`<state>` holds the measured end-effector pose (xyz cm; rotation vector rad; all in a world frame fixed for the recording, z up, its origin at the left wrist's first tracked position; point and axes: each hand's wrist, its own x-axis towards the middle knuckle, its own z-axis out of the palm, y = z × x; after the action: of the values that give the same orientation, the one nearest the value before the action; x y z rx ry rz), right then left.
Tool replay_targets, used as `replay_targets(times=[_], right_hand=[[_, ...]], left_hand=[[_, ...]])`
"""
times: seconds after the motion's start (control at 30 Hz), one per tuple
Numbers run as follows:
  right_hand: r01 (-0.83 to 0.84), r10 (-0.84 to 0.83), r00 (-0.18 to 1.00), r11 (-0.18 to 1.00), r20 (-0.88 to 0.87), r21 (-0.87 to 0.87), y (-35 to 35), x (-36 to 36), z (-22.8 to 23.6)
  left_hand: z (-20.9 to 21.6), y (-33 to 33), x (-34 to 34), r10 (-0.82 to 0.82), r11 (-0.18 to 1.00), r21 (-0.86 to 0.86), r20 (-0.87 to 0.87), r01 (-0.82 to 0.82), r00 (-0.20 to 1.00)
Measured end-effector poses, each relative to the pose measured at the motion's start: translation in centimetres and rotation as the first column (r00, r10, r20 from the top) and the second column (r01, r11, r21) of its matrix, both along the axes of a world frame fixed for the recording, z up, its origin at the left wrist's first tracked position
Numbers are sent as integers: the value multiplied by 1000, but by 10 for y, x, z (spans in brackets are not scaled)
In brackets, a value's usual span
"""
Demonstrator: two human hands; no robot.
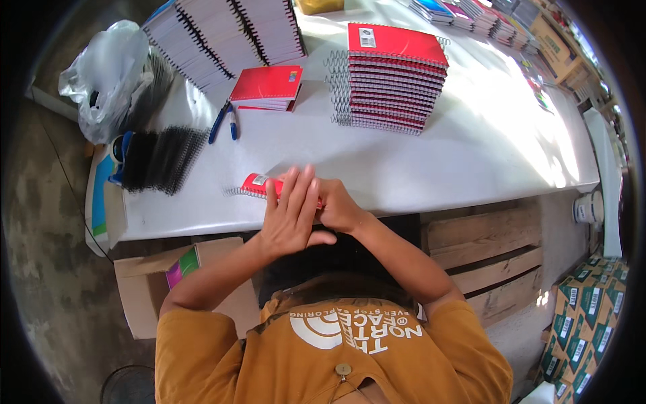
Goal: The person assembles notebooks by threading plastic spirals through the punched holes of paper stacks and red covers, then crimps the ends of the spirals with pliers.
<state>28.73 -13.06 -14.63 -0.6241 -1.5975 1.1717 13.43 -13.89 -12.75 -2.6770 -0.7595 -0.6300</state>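
Observation:
At the near edge of the table, a small red notebook (256,182) with a white label lies under my hands. A metal spiral coil (233,191) runs along its near edge and sticks out past its left end. My left hand (289,212) rests flat across the notebook, fingers stretched out and thumb apart. Curled round the notebook's right end is my right hand (340,205), its fingertips partly hidden behind the left hand. Much of the notebook is covered by both hands.
Beyond stand a tall stack of red spiral notebooks (397,84), a loose red booklet (268,84) and blue-handled pliers (223,122). Black coils (165,158), a plastic bag (104,81) and black-bound books (225,40) are left. Below sit a cardboard box (145,296) and a wooden crate (488,229).

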Motion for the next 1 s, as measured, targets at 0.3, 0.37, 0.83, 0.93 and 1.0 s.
replay_targets(times=[0.3,0.37,0.83,0.93,1.0], right_hand=[[62,-66,988,997,140,35,-1,1,14],[60,-61,997,997,48,39,3,0,11],[52,-49,995,998,82,-37,0,-2,16],[104,-106,992,994,73,27,4,-1,14],[113,-110,992,992,63,-52,2,-1,11]], left_hand=[[19,33,15,144,962,178,314,-208,938],[-13,5,3,92,995,17,182,-97,979],[-19,-9,-12,20,995,95,180,-38,983],[20,3,-9,97,995,-33,58,-95,994],[56,11,0,116,977,-182,18,-111,993]])
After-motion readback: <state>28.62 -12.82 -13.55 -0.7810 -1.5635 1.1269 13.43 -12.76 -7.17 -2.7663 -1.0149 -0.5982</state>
